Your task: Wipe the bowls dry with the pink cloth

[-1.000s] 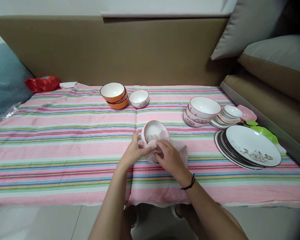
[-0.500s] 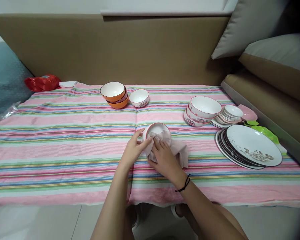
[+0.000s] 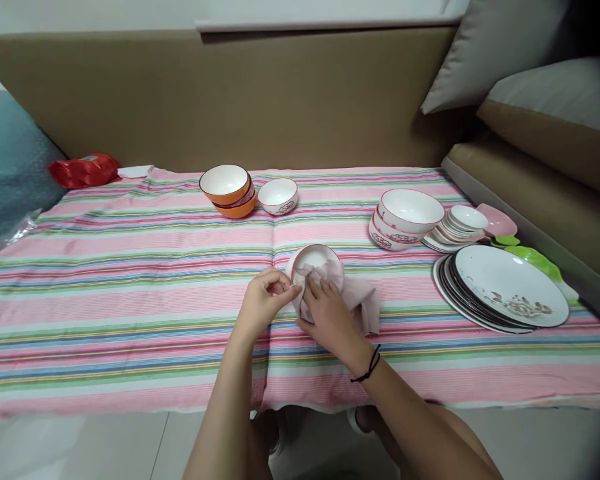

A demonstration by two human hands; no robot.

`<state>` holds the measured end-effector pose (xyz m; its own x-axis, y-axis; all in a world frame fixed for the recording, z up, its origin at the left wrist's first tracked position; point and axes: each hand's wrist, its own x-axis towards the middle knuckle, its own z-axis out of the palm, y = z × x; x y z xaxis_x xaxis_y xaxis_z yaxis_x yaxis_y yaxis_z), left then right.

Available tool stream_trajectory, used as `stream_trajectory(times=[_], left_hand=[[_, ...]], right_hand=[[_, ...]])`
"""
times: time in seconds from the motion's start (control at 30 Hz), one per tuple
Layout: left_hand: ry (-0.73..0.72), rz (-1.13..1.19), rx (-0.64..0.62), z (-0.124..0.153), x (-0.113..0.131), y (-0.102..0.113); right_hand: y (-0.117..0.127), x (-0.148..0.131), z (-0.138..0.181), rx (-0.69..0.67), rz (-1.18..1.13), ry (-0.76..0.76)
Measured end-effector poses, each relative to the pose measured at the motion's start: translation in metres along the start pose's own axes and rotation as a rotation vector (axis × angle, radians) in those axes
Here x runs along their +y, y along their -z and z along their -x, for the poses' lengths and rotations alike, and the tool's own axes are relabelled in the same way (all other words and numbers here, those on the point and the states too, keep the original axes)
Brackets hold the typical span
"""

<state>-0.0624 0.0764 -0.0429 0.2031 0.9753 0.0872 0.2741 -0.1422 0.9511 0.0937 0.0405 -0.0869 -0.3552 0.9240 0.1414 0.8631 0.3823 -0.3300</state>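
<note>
A small white bowl with a red rim (image 3: 314, 257) is tilted toward me over the striped cloth (image 3: 130, 280). My left hand (image 3: 264, 305) is curled around the bowl's left rim. My right hand (image 3: 329, 315) presses a pale pink cloth (image 3: 361, 300) against the bowl's near edge, fingers closed on the fabric. Part of the cloth trails off to the right of my hand.
Stacked orange bowls (image 3: 227, 189) and a small white bowl (image 3: 278, 196) sit at the back. At right are stacked red-rimmed bowls (image 3: 409, 217), small saucers (image 3: 460, 223), a pink dish (image 3: 498, 222), large plates (image 3: 505, 292) and green dishes (image 3: 535, 260). A red bag (image 3: 83, 171) lies far left.
The bowl has tipped less steeply and my right hand has slid the cloth up over its near rim. My left hand's fingers have curled in on the bowl's edge.
</note>
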Motion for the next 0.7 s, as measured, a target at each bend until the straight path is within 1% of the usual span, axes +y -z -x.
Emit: stream_trajectory(times=[0.07, 0.13, 0.2, 0.23, 0.3, 0.37, 0.47, 0.53, 0.6, 0.67, 0.7], left_hand=[[-0.026, 0.108, 0.093, -0.002, 0.003, 0.0], [-0.022, 0.209, 0.226, -0.004, 0.002, 0.002], [0.035, 0.218, 0.322, -0.005, -0.003, 0.004], [0.083, 0.185, 0.341, -0.005, -0.007, 0.005], [0.188, 0.074, 0.343, -0.005, -0.013, 0.008], [0.243, -0.017, 0.352, -0.005, -0.017, 0.009], [0.217, 0.01, 0.354, -0.008, -0.014, 0.005], [0.188, 0.093, 0.289, -0.01, -0.009, -0.001], [0.157, 0.12, 0.203, -0.01, -0.006, -0.006], [0.134, 0.098, 0.139, -0.009, -0.005, -0.008], [0.131, 0.083, 0.118, -0.008, -0.005, -0.008]], right_hand=[[0.001, 0.0, 0.0, -0.003, 0.005, 0.012], [0.002, 0.001, 0.001, -0.005, 0.011, 0.018], [0.003, 0.001, 0.001, -0.013, 0.014, 0.017], [0.003, 0.001, 0.001, -0.016, 0.011, 0.014], [0.004, 0.001, 0.002, -0.012, -0.009, 0.01], [0.006, 0.0, 0.002, 0.02, -0.057, 0.016], [0.013, -0.002, -0.001, 0.101, -0.204, 0.064], [0.018, -0.004, -0.002, 0.15, -0.322, 0.1], [0.02, -0.005, -0.003, 0.173, -0.399, 0.126], [0.018, -0.005, -0.003, 0.153, -0.382, 0.144], [0.015, -0.003, -0.002, 0.133, -0.333, 0.143]])
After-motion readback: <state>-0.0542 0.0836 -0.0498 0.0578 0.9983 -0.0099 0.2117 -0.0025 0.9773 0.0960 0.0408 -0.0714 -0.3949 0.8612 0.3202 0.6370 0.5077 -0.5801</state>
